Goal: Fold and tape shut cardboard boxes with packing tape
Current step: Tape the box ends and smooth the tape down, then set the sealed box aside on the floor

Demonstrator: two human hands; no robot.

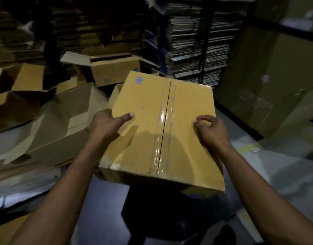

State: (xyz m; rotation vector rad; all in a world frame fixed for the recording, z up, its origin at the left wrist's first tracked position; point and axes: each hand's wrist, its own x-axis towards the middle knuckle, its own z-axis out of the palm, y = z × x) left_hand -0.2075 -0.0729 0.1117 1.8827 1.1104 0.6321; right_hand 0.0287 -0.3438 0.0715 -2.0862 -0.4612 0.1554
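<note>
Left hand (106, 125) grips box (143, 110) edge, thumb on top; right hand (209, 129) curled, resting, holding nothing. One-sided hold: box may tip rightward, stressing tape (167, 110) between hands.

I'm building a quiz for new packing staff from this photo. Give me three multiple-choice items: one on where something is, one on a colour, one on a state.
1. Where does the clear tape run on the box being handled?
A. Along the centre seam of the top
B. Around the left edge only
C. Across one corner

2. What colour is that box?
A. White
B. Yellow-brown
C. Blue

3. What state is the top of that box in?
A. Flaps standing open
B. One flap torn off
C. Flaps closed and taped over

Answers:
1. A, the glossy strip follows the seam between the two top flaps and wraps over the near edge.
2. B, its cardboard shows yellow-brown under the light.
3. C, both flaps lie flat under tape, with the left hand gripping the left edge and the right hand over the top.
</note>
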